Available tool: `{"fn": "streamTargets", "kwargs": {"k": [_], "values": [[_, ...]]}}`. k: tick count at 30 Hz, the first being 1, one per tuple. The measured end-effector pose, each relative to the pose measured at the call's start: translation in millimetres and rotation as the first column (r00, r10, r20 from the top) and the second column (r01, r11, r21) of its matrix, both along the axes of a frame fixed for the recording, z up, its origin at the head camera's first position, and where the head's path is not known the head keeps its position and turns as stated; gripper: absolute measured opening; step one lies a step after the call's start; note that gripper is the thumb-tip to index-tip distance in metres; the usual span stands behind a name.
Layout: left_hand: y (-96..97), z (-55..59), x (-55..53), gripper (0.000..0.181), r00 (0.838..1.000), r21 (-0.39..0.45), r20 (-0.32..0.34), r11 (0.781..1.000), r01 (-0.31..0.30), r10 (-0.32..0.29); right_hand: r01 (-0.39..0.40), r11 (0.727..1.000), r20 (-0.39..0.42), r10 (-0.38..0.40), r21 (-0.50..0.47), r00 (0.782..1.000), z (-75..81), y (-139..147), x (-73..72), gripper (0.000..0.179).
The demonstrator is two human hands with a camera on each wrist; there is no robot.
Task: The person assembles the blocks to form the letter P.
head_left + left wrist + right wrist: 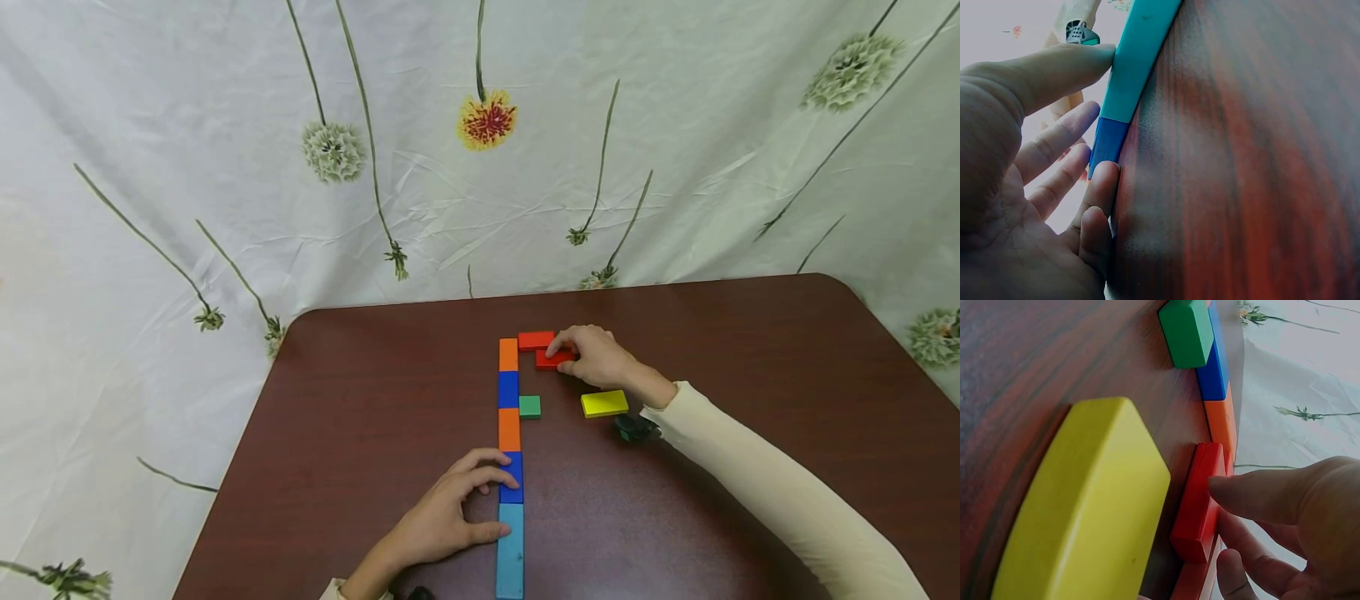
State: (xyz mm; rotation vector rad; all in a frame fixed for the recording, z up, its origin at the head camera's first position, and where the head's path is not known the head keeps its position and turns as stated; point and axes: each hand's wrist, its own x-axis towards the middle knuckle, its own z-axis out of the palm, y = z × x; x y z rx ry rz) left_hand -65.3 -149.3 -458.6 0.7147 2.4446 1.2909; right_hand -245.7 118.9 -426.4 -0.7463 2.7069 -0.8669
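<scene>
A straight column of blocks runs away from me: a teal block (510,558), a blue block (513,493), an orange block (509,429), another blue block (508,389) and another orange block (508,354). My left hand (442,512) rests at the column's left side, fingers over the nearer blue block and thumb touching the teal one. At the far end, my right hand (600,358) pinches a red block (1200,506) between thumb and fingers. Behind it lies a second red block (536,340), beside the far orange block.
A green block (529,407) sits against the column's right side. Nearer my right wrist lies a yellow block (604,403) on the dark brown table (360,400). A white flowered cloth (420,183) hangs behind the table's far edge.
</scene>
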Motion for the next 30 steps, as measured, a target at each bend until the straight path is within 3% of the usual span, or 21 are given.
{"fn": "streamTargets", "kwargs": {"k": [15, 30], "values": [[-0.8, -1.4, 0.3, 0.037, 1.0, 0.008, -0.002, 1.0, 0.0, 0.0, -0.025, 0.998, -0.05, 0.028, 0.05, 0.998, -2.2, -0.8, 4.5, 0.017], [-0.6, -0.9, 0.4, 0.038, 1.0, 0.008, -0.005, 1.0, 0.002, -0.002, -0.062, 0.998, -0.088, 0.062, 0.005, 0.994, -3.3, 0.9, 9.9, 0.017]]}}
